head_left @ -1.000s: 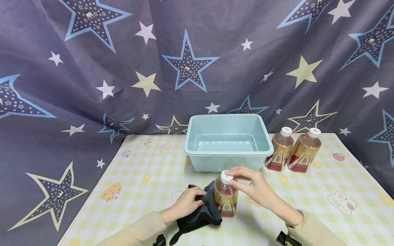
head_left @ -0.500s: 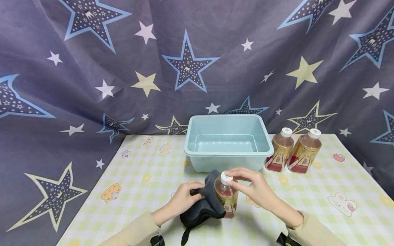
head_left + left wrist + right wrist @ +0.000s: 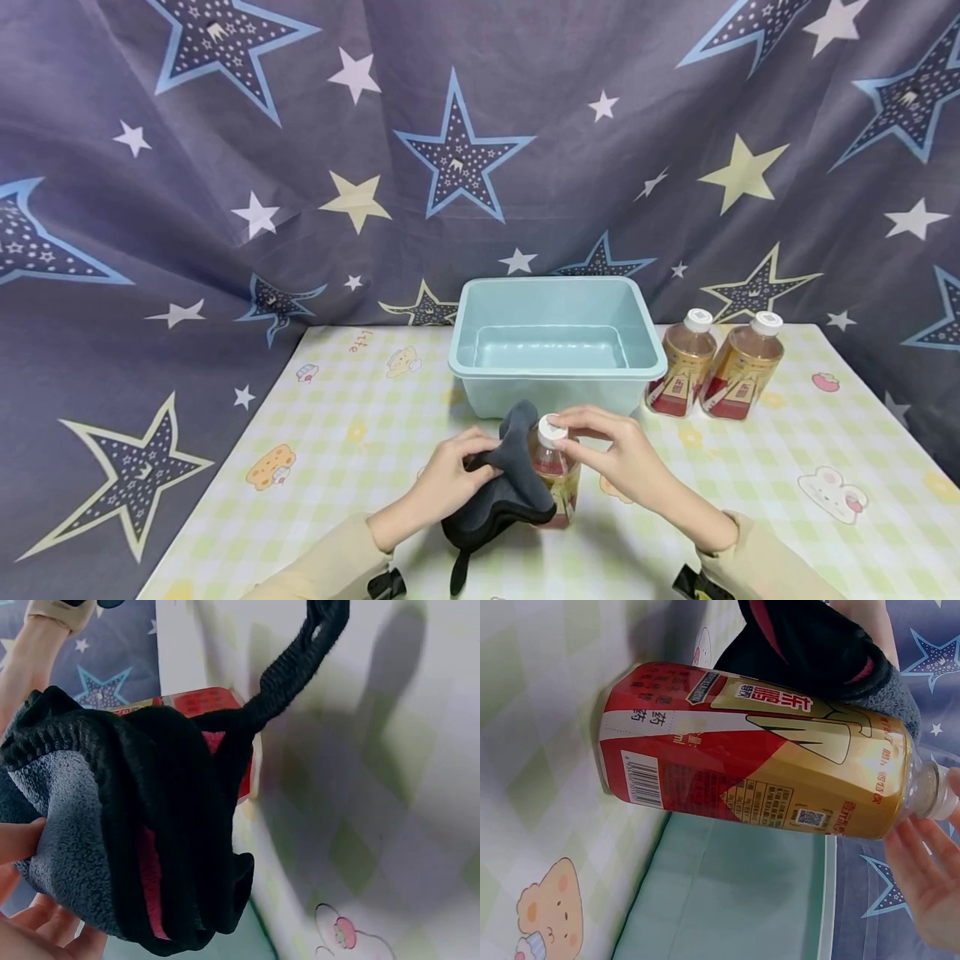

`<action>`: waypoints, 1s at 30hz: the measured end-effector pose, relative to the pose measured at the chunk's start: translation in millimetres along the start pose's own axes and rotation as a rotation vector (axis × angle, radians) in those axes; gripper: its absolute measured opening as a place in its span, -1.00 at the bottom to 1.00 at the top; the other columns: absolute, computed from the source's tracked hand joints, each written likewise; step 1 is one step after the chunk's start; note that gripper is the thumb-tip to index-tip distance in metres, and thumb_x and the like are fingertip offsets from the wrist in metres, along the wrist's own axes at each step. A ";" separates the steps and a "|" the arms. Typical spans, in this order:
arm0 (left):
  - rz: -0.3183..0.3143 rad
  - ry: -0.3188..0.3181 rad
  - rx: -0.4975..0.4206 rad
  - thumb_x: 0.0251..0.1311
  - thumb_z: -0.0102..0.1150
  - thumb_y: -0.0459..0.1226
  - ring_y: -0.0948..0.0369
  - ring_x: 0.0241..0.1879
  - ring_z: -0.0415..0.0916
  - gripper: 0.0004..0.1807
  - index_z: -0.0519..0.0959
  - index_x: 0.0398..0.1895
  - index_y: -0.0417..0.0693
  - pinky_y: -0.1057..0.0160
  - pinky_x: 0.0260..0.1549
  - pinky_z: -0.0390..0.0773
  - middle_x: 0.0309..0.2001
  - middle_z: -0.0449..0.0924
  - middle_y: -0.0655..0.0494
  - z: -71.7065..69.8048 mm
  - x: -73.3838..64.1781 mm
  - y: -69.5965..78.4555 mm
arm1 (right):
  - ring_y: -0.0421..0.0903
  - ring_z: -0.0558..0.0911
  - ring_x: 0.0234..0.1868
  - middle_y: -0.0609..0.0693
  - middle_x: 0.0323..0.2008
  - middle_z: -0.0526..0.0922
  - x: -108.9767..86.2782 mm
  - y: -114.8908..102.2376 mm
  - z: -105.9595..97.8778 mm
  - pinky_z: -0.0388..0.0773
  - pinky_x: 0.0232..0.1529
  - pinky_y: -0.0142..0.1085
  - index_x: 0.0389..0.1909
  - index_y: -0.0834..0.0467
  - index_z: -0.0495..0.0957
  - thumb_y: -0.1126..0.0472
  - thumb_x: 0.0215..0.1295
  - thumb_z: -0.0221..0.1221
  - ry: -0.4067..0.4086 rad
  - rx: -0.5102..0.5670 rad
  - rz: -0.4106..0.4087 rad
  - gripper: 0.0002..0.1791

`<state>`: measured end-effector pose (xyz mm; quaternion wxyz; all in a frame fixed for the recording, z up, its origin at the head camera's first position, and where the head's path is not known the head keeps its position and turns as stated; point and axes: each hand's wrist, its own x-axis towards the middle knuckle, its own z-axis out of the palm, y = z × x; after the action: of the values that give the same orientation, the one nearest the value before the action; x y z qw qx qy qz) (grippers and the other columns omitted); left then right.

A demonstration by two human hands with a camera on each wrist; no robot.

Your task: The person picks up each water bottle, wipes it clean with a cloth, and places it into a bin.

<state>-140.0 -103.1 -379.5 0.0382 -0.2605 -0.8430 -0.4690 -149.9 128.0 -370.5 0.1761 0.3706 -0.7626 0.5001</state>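
In my left hand I pinch a dark grey cloth with black edging, folded over on itself. A hanging loop and a pink inner layer show in the left wrist view. The cloth lies against the left side of a bottle with a red and gold label, standing upright on the table. Thumb and fingers of my right hand hold this bottle by its white cap. Part of the bottle is hidden behind the cloth in the head view.
A light blue plastic basin stands behind the bottle. To its right are two similar bottles with white caps. The table has a green checked cloth, and a star-patterned curtain hangs behind.
My left hand has lifted the cloth and shifted it slightly right, across more of the bottle's left side. The right hand and the bottle have stayed nearly still.
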 end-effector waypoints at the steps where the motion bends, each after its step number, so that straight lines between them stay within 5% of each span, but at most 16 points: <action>1: 0.002 0.003 0.001 -0.04 0.18 -0.48 0.25 -0.30 0.47 -0.77 0.61 -0.26 -0.16 0.31 -0.27 0.45 -0.33 0.53 0.16 2.3 -0.1 -5.7 | -0.18 0.57 -0.20 0.04 -0.23 0.60 -0.3 0.4 0.1 0.51 -0.22 -0.36 -0.21 0.20 0.58 0.43 -0.04 0.24 0.003 -0.001 -0.002 -0.71; 4: 0.000 0.002 0.003 -0.03 0.17 -0.46 0.27 -0.28 0.47 -0.77 0.61 -0.26 -0.08 0.32 -0.26 0.45 -0.32 0.52 0.23 8.8 0.1 -23.1 | -0.18 0.57 -0.20 0.07 -0.24 0.60 -1.0 2.0 0.6 0.52 -0.24 -0.33 -0.22 0.23 0.58 0.46 -0.08 0.25 0.018 -0.007 -0.019 -0.69; 30: -0.013 -0.043 0.135 -0.13 0.20 -0.48 0.27 -0.29 0.47 -0.76 0.60 -0.30 -0.17 0.33 -0.27 0.44 -0.34 0.53 0.17 30.0 -6.6 -57.9 | -0.18 0.57 -0.18 0.09 -0.23 0.59 -0.4 2.4 0.5 0.50 -0.21 -0.37 -0.21 0.25 0.57 0.48 -0.09 0.24 0.021 -0.001 -0.026 -0.68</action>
<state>-156.4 -106.0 -442.9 0.0345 -0.2619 -0.8751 -0.4055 -151.3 128.3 -372.4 0.1909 0.3751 -0.7562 0.5010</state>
